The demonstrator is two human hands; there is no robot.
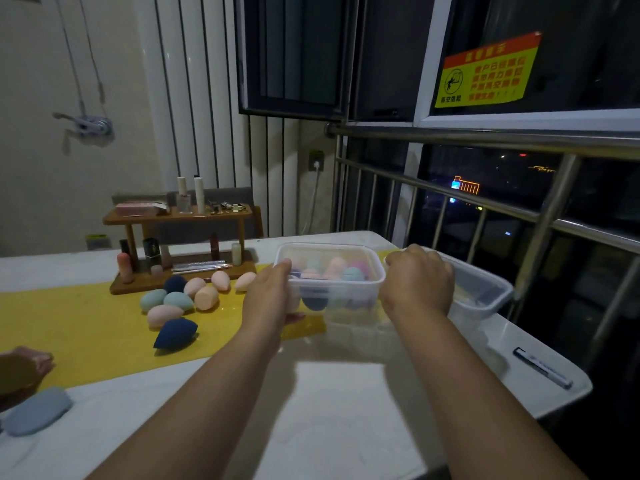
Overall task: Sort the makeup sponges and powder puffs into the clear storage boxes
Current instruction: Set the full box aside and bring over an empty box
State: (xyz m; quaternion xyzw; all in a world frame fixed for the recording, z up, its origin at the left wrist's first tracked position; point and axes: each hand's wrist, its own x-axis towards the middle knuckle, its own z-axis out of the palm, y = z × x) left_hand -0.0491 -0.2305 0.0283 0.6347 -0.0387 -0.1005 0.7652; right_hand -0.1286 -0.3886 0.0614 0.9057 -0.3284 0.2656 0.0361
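A clear storage box (330, 252) holding several pastel and dark makeup sponges is held between both hands above the table. My left hand (268, 296) grips its left end, thumb at the rim. My right hand (417, 280) grips its right end, fingers curled over the rim. A second clear box (485, 292) stands just behind and right of it. Several loose sponges lie on the yellow runner at left, among them a navy sponge (175, 334) and a pink sponge (163, 315). A grey-blue powder puff (36, 410) lies at the near left edge.
A wooden cosmetics rack (176, 247) with bottles and lipsticks stands at the back of the table. A black pen (542, 368) lies near the right edge. A metal railing (485, 199) runs along the right side. A brown round object (17, 372) sits at far left.
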